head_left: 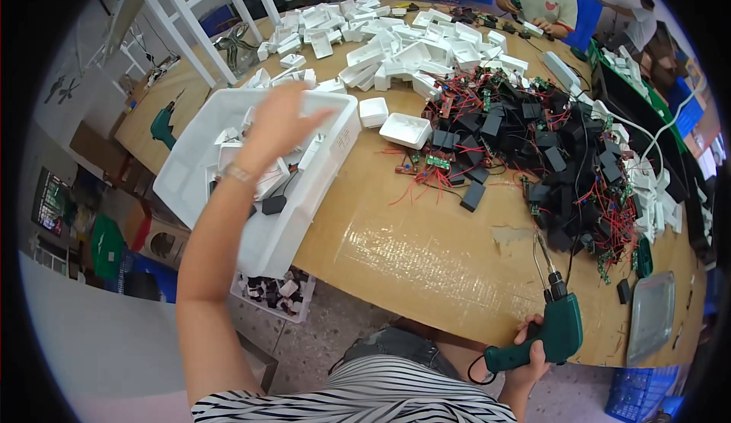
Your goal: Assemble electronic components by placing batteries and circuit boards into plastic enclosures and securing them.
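My left hand [278, 130] is over a large white plastic bin [339, 160], slightly blurred, thumb apart from the fingers and nothing visible in it. Inside the bin lie several white plastic housings and a black box-shaped part [274, 204] on a wire; my hand and forearm hide some of them. At the table's front edge on the right, my right hand [533, 351] is wrapped round the grip of a dark green soldering gun [563, 325]. Its two metal prongs point up and away, toward a heap of black boxes with red wires and green circuit boards [495, 126].
White housings [411, 50] are piled at the back of the brown table [426, 259]. A metal tray [652, 316] lies at the right. Another green tool [162, 127] is on the far left table. A crate of parts [282, 297] stands below. A co-worker [541, 0] sits opposite.
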Motion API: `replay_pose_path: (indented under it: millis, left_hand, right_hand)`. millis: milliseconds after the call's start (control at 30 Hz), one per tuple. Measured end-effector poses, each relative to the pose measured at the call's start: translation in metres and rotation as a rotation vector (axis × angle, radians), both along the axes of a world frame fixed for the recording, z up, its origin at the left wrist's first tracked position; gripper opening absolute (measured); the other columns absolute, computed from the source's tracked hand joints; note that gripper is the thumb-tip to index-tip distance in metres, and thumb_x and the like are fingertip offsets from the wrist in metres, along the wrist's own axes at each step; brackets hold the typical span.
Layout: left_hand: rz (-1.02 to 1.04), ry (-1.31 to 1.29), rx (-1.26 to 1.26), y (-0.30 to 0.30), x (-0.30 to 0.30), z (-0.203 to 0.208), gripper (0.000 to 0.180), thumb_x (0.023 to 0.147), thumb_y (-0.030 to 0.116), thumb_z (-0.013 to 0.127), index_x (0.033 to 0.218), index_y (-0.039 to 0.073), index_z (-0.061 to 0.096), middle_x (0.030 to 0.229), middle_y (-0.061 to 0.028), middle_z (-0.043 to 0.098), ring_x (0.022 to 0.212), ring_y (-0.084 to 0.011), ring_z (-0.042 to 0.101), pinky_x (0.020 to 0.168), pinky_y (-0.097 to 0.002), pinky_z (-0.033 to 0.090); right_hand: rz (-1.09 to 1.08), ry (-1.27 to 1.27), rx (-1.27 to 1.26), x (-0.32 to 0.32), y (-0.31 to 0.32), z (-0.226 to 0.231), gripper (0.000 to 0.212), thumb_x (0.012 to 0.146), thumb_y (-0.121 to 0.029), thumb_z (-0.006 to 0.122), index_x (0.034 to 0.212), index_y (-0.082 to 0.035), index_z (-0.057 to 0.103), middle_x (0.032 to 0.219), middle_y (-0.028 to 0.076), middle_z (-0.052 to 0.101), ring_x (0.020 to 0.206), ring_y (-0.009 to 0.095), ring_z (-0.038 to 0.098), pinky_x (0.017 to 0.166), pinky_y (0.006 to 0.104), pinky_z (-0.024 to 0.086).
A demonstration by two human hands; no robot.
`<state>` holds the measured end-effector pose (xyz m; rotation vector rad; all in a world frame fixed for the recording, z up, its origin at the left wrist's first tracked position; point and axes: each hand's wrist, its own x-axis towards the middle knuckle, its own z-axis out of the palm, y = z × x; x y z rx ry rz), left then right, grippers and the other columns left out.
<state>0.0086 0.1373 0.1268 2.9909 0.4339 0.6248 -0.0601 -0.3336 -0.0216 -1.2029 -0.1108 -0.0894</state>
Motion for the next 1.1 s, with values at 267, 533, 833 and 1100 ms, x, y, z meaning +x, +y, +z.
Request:
replay_pose_path:
  millis: [267, 533, 833, 1100]
  left_hand:
    - [-0.559, 0.250, 0.154, -0.033, 0.119, -0.073, 0.051, 0.073, 0.025, 0.075, 0.114, 0.001, 0.054, 0.114, -0.0195, 0.060, 0.104, -0.0352, 0.058, 0.093, -0.0416, 0.045]
    - [-0.432, 0.123, -0.075, -0.091, 0.066, -0.024, 0.021, 0.074, 0.015, 0.069, 0.089, 0.003, 0.061, 0.087, -0.0179, 0.065, 0.085, -0.0343, 0.064, 0.074, -0.0434, 0.050]
    - [-0.639, 0.334, -0.460, -0.229, -0.013, -0.085, 0.030, 0.081, 0.022, 0.066, 0.104, 0.003, 0.062, 0.099, -0.0181, 0.065, 0.089, -0.0358, 0.063, 0.079, -0.0409, 0.050]
    - [-0.621, -0.004, -0.165, -0.144, 0.045, -0.107, 0.033, 0.080, 0.008, 0.060, 0.113, 0.009, 0.062, 0.122, -0.0111, 0.057, 0.109, -0.0299, 0.052, 0.092, -0.0395, 0.042]
  right_hand:
    - [0.032, -0.018, 0.032, -0.003, -0.002, -0.009, 0.056, 0.080, -0.027, 0.061, 0.123, 0.007, 0.048, 0.109, 0.018, 0.056, 0.074, 0.016, 0.054, 0.081, 0.0319, 0.043]
    - [0.026, 0.063, -0.013, 0.000, -0.001, 0.000, 0.060, 0.075, -0.032, 0.068, 0.118, 0.007, 0.050, 0.104, 0.016, 0.058, 0.074, 0.016, 0.057, 0.074, 0.0288, 0.046]
    - [0.047, -0.017, 0.038, -0.001, -0.001, -0.004, 0.058, 0.079, -0.029, 0.063, 0.119, 0.009, 0.049, 0.106, 0.019, 0.057, 0.075, 0.017, 0.057, 0.078, 0.0323, 0.045]
    - [0.059, 0.012, 0.000, -0.003, -0.002, -0.003, 0.056, 0.080, -0.028, 0.063, 0.119, 0.009, 0.049, 0.108, 0.018, 0.057, 0.076, 0.017, 0.057, 0.077, 0.0316, 0.045]
